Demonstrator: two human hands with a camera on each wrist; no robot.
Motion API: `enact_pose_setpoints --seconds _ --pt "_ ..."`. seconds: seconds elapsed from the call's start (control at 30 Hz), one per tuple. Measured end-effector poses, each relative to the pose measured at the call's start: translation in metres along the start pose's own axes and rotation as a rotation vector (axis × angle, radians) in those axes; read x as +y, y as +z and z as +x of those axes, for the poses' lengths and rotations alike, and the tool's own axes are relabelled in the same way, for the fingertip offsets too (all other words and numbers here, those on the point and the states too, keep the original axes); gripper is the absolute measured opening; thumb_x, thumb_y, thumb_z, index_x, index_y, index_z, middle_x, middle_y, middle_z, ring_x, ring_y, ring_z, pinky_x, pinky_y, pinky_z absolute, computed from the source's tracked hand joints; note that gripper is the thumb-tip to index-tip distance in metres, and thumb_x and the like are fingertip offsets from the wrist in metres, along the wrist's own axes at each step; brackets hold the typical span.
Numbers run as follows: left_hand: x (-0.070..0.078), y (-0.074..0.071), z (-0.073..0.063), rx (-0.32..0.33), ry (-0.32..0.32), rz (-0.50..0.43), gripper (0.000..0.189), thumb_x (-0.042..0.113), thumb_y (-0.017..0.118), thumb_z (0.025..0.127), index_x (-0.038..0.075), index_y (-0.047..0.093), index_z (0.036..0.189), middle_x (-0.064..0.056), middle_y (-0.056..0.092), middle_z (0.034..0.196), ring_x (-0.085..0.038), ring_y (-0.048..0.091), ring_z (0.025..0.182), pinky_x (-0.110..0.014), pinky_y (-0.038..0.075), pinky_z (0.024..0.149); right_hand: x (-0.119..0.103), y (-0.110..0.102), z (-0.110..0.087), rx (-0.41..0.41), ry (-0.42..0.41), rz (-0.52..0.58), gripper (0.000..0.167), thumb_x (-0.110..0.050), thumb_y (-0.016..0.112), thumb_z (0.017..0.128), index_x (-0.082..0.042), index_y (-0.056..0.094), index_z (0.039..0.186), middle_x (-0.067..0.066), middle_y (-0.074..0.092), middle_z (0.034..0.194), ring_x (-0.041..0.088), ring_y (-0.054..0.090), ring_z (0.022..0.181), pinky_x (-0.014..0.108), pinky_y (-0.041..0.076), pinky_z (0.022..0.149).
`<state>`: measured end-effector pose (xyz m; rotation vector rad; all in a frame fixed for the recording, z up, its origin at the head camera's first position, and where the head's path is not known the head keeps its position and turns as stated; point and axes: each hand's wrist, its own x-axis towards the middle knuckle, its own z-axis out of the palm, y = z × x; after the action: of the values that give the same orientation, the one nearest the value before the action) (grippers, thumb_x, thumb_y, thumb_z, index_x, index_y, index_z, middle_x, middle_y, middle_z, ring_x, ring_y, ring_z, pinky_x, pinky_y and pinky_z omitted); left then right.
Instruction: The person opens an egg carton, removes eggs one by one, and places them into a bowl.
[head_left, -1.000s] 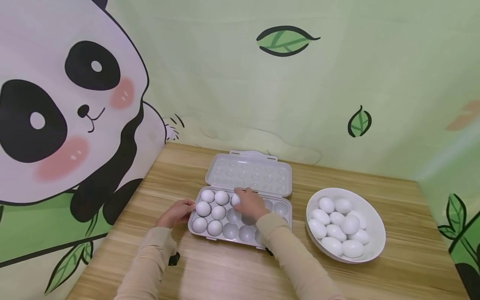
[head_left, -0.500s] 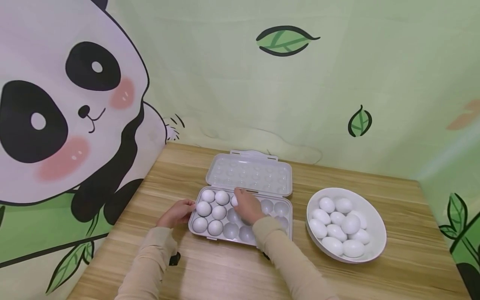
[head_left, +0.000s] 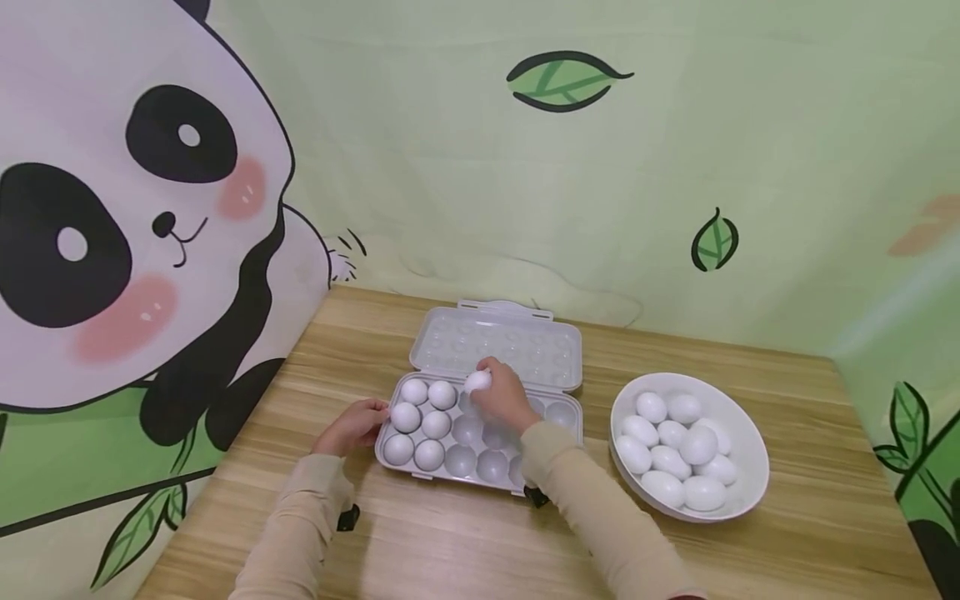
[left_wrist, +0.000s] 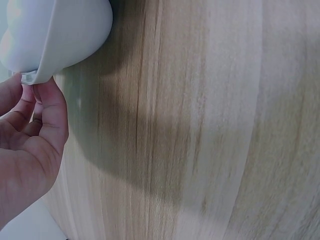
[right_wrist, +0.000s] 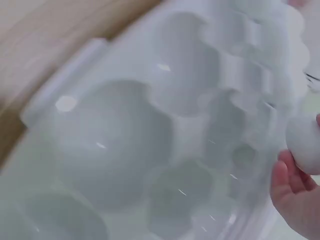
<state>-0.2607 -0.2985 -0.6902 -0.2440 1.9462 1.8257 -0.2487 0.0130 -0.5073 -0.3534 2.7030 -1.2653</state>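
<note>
An egg box lies open on the table, its lid folded back. Six white eggs fill the two columns at its left. My left hand pinches the box's left rim between thumb and fingers. Over the back row, just right of those eggs, my right hand holds a white egg in its fingertips. The right wrist view shows the same egg at the right edge, above empty cups.
To the right of the box stands a white bowl with several white eggs. The wooden table backs onto a cloth wall printed with a panda and leaves.
The right hand and its egg have risen out of the back-row cup, so the egg now shows more fully. My left hand stays on the rim.
</note>
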Motion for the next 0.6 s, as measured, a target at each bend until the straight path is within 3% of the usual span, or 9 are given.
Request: enact_pose_setpoints --seconds 0.07,0.13,0.17,0.27,0.33,0.43,0.6 --pt "-0.006 -0.006 0.005 -0.041 0.03 -0.007 0.023 0.025 0.055 0.086 0.007 0.053 0.099 -0.006 0.058 0.087 -0.017 0.059 0.078 -0.035 0.05 0.065 -0.003 -0.011 0.004 -0.009 0.052 0.126 0.036 -0.005 0.063 0.067 -0.005 0.051 0.101 0.015 0.058 0.092 0.024 0.054 0.08 0.033 0.045 0.071" --pt "-0.012 -0.011 0.009 -0.037 0.032 0.0 0.025 0.027 0.054 0.088 0.007 0.053 0.101 -0.007 0.059 0.09 -0.018 0.059 0.08 -0.036 0.05 0.067 -0.004 -0.023 0.007 -0.044 0.112 0.24 0.035 -0.004 0.064 0.067 -0.005 0.05 0.099 0.015 0.057 0.09 0.024 0.055 0.077 0.033 0.046 0.067" --pt "-0.014 -0.012 0.011 -0.025 0.029 0.002 0.026 0.027 0.054 0.088 0.006 0.052 0.103 -0.007 0.058 0.091 -0.018 0.059 0.081 -0.037 0.05 0.068 0.007 -0.024 0.014 -0.062 0.097 0.31 0.034 -0.009 0.067 0.068 -0.008 0.051 0.097 0.012 0.057 0.086 0.02 0.055 0.072 0.031 0.047 0.062" --pt "-0.024 -0.019 0.021 -0.031 0.055 0.014 0.031 0.026 0.049 0.09 0.001 0.049 0.109 -0.011 0.057 0.093 -0.022 0.058 0.082 -0.04 0.049 0.069 0.009 -0.043 0.017 -0.126 0.157 0.387 0.035 -0.011 0.068 0.07 -0.007 0.049 0.099 0.011 0.054 0.087 0.019 0.054 0.07 0.032 0.048 0.06" --pt "-0.032 -0.024 0.03 -0.011 0.034 0.011 0.032 0.028 0.054 0.087 0.003 0.05 0.107 -0.01 0.058 0.092 -0.02 0.058 0.081 -0.039 0.05 0.068 0.011 -0.058 0.015 -0.17 0.178 0.395 0.036 -0.011 0.068 0.071 -0.007 0.048 0.1 0.01 0.053 0.089 0.017 0.053 0.071 0.032 0.049 0.062" --pt "-0.054 -0.037 0.053 0.008 -0.011 0.006 0.038 0.035 0.06 0.082 0.006 0.05 0.105 -0.008 0.059 0.092 -0.02 0.06 0.081 -0.039 0.051 0.068 0.003 -0.087 0.003 -0.239 0.226 0.35 0.036 -0.006 0.063 0.073 -0.002 0.045 0.104 0.01 0.052 0.093 0.016 0.05 0.075 0.032 0.047 0.065" --pt "-0.113 -0.069 0.117 0.051 -0.068 0.005 0.048 0.039 0.064 0.077 0.007 0.049 0.109 -0.011 0.057 0.099 -0.024 0.059 0.086 -0.043 0.05 0.069 0.009 -0.126 -0.011 -0.314 0.201 0.327 0.035 -0.005 0.061 0.074 -0.002 0.041 0.103 0.004 0.047 0.089 0.014 0.047 0.076 0.027 0.042 0.062"
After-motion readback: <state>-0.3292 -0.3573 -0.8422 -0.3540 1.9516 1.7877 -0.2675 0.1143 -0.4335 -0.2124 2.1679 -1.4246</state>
